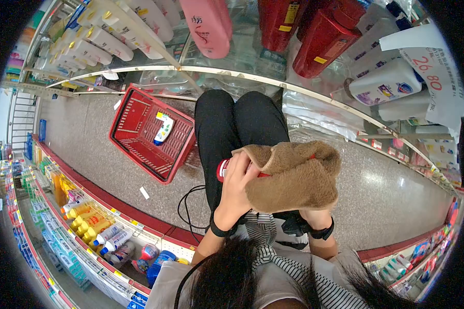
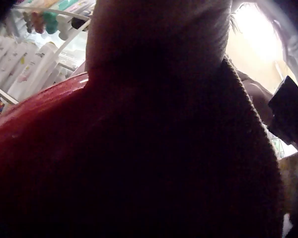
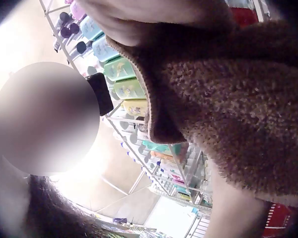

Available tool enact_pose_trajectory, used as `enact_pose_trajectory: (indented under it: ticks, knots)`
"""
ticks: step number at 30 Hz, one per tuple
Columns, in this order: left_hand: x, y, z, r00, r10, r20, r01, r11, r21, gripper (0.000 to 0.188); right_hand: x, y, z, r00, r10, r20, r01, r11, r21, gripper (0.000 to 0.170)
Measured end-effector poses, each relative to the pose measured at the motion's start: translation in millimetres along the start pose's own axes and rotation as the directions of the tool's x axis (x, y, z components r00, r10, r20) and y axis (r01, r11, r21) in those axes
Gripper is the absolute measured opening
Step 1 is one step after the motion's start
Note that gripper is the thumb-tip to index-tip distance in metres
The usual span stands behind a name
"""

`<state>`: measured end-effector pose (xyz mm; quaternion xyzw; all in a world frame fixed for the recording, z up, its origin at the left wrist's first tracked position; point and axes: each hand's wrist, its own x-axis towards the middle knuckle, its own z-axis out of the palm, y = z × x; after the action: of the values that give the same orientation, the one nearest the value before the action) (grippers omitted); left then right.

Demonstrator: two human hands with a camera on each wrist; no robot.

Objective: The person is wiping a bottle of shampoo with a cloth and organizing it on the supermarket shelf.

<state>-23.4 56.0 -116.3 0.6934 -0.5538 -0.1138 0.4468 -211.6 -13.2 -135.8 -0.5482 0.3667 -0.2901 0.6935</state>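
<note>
Over the lap, the left hand (image 1: pixel 237 180) curls round a red bottle (image 1: pixel 222 170), with a brown cloth (image 1: pixel 294 177) draped over most of it. The right hand (image 1: pixel 317 216) is mostly hidden beneath the cloth at its far side, so its fingers do not show in the head view. In the left wrist view the red bottle (image 2: pixel 44 109) lies close against the palm, and the rest is dark. Brown fuzzy cloth (image 3: pixel 228 109) fills the right side of the right wrist view, below part of the right hand (image 3: pixel 164 15).
A red basket (image 1: pixel 178 159) holding a white bottle (image 1: pixel 163 129) stands on the speckled floor (image 1: pixel 103 170). Shelves with pink (image 1: pixel 209 26), red (image 1: pixel 327 41) and white bottles rise in front. Low shelves with yellow bottles (image 1: pixel 90 221) run behind. A black cable (image 1: pixel 180 208) hangs near the left leg.
</note>
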Motion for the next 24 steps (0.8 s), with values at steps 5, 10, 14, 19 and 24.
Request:
enact_pose_trajectory:
  ticks: [5, 10, 14, 19, 24]
  knots:
    - [3, 3, -5, 1.000, -0.020, 0.023, 0.019, 0.999, 0.043, 0.047, 11, -20, 6, 0.946, 0.300, -0.119, -0.247, 0.911, 0.330, 0.085]
    - [4, -3, -6, 0.999, -0.020, 0.046, 0.021, 1.000, -0.023, 0.052, 11, -27, -1, 0.986, -0.032, 0.163, 0.046, 0.995, -0.084, 0.092]
    - [0, -6, -2, 0.999, 0.007, 0.053, 0.000, 0.991, -0.132, 0.066, 30, -52, 27, 0.953, -0.177, 0.245, 0.230, 0.951, -0.206, 0.100]
    - [-2, -5, 3, 0.999, -0.036, -0.012, 0.033, 0.985, -0.169, 0.070, 37, -72, 46, 0.970, -0.184, 0.161, 0.242, 0.817, -0.523, 0.091]
    - [2, -8, 4, 0.998, -0.014, -0.053, 0.003, 0.982, -0.190, 0.068, 38, -63, 43, 0.921, -0.336, 0.197, 0.386, 0.855, -0.347, 0.086]
